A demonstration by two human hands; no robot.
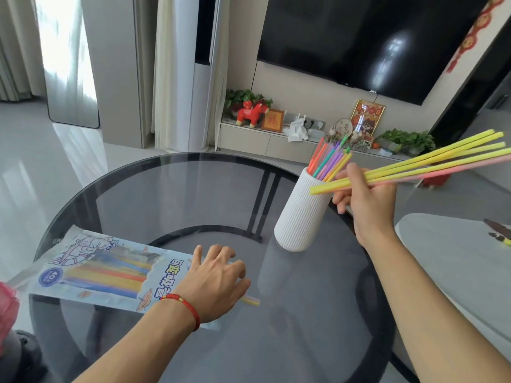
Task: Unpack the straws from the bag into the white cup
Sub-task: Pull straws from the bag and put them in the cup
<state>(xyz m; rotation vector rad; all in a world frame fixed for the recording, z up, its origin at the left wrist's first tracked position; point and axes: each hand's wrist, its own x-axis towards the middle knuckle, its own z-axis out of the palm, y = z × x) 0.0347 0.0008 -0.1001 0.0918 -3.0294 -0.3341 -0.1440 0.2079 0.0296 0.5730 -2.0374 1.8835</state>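
Observation:
A ribbed white cup point(301, 214) stands on the round dark glass table point(171, 189), with several coloured straws point(330, 161) upright in it. My right hand point(365, 200) grips a bundle of yellow and pink straws point(431, 160) just right of the cup's rim; their near ends reach across the rim. The printed straw bag point(96, 272) lies flat at the table's left with more coloured straws inside. My left hand point(215, 280) rests on the bag's open end with fingers spread, and a few straw tips point(251, 301) poke out beyond it.
A low TV cabinet point(249, 139) with plants, a red toy horse and frames stands behind the table under a wall TV point(359, 40). A pale second tabletop point(456, 258) lies to the right. Something red sits at the left edge point(8, 310).

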